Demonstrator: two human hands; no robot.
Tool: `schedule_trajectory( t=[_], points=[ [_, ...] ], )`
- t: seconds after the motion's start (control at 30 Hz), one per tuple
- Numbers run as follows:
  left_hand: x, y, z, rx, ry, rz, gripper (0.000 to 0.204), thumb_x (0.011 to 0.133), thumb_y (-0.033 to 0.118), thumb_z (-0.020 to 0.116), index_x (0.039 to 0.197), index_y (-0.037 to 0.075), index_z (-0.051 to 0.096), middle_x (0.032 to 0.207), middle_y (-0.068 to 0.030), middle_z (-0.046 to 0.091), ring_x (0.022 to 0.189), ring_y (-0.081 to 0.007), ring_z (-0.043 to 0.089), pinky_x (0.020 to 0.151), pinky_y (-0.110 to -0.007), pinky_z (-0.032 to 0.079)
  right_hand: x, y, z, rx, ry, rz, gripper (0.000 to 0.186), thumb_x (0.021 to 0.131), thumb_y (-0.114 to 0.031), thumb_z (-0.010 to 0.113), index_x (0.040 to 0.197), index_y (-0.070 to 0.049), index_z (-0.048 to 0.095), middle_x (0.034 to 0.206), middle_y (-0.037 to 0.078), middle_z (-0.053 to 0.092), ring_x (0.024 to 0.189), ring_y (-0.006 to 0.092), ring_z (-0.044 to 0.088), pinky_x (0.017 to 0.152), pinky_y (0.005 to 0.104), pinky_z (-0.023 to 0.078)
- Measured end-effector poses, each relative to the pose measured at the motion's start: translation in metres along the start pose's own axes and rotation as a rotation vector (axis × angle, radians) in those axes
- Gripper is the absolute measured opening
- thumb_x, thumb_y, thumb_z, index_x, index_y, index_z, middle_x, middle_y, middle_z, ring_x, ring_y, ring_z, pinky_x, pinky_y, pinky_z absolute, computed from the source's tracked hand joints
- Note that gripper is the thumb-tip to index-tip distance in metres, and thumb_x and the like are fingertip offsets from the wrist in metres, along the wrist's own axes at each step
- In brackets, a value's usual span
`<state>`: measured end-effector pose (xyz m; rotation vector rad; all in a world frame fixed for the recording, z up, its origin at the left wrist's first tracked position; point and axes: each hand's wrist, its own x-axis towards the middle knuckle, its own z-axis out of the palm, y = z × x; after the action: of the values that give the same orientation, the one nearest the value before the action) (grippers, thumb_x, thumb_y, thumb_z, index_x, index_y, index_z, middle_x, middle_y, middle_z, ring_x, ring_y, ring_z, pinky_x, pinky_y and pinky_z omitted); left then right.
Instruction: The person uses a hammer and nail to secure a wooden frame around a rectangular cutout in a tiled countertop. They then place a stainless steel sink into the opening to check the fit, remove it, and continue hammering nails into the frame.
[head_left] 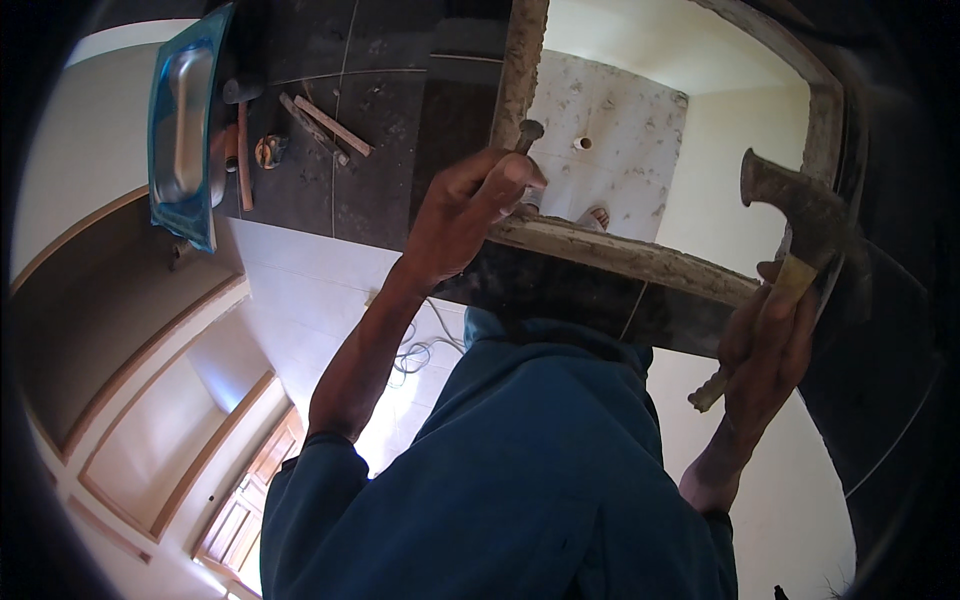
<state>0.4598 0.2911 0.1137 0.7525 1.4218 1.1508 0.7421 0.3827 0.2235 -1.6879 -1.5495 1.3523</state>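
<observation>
My left hand (460, 220) is closed round a metal chisel (531, 131) at the left inner edge of a rectangular opening. The chisel's flattened head sticks up above my thumb; its lower end is hidden by the hand. On the right, my right hand (765, 350) grips a claw hammer (800, 205) by its handle, with the head raised above the opening's right side. The opening has a rough, broken concrete rim (630, 255) and is cut through a black tiled countertop (560, 285).
At the far left of the countertop stands a steel sink (190, 110) edged in blue film. Near it lie a mallet (242, 130), a tape measure (270, 151) and wooden sticks (335, 125). Below the opening, the floor (630, 130) has a round hole (582, 144). A cable (425, 350) lies coiled below left.
</observation>
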Motion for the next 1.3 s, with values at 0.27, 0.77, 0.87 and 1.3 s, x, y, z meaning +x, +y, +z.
schedule_trajectory(
  t=[0.27,0.77,0.87,1.3],
  points=[
    [-0.01,0.002,0.001,0.065,-0.007,0.049,0.039,0.106,0.039,0.055,0.101,0.004,0.071,0.091,-0.0031,0.067,0.083,-0.01,0.058,0.074,-0.028,0.047,0.009,0.009,0.005,0.306,-0.201,-0.404,0.042,0.107,-0.04,0.049,0.125,-0.002,0.054,0.08,0.004,0.057,0.063,0.0085,0.055,0.051,0.0251,0.043],
    [-0.018,-0.027,-0.005,0.061,-0.048,0.226,0.038,0.107,0.035,0.052,0.106,0.001,0.07,0.093,-0.0047,0.069,0.078,-0.0096,0.06,0.067,-0.027,0.049,-0.013,-0.017,0.037,-0.646,-0.367,-0.73,0.028,0.103,-0.016,0.054,0.128,-0.003,0.06,0.119,0.019,0.065,0.104,0.0358,0.065,0.088,0.0469,0.05],
    [-0.038,-0.096,-0.041,-0.723,-0.121,-0.166,0.041,0.104,0.034,0.057,0.116,-0.004,0.065,0.084,-0.0048,0.065,0.059,-0.0058,0.051,0.048,-0.023,0.042,-0.014,-0.037,0.043,-0.443,-0.697,-0.411,0.031,0.104,-0.021,0.055,0.13,-0.003,0.058,0.124,0.022,0.064,0.115,0.038,0.062,0.099,0.0493,0.044],
    [-0.001,-0.015,0.097,0.365,-0.223,0.556,0.027,0.097,0.025,0.066,0.108,0.001,0.071,0.088,-0.0109,0.068,0.078,-0.0217,0.061,0.072,-0.033,0.048,-0.053,0.038,-0.027,0.058,0.051,0.188,0.031,0.108,-0.028,0.051,0.129,-0.006,0.052,0.089,0.008,0.064,0.083,0.0173,0.064,0.062,0.0345,0.053]
  ],
)
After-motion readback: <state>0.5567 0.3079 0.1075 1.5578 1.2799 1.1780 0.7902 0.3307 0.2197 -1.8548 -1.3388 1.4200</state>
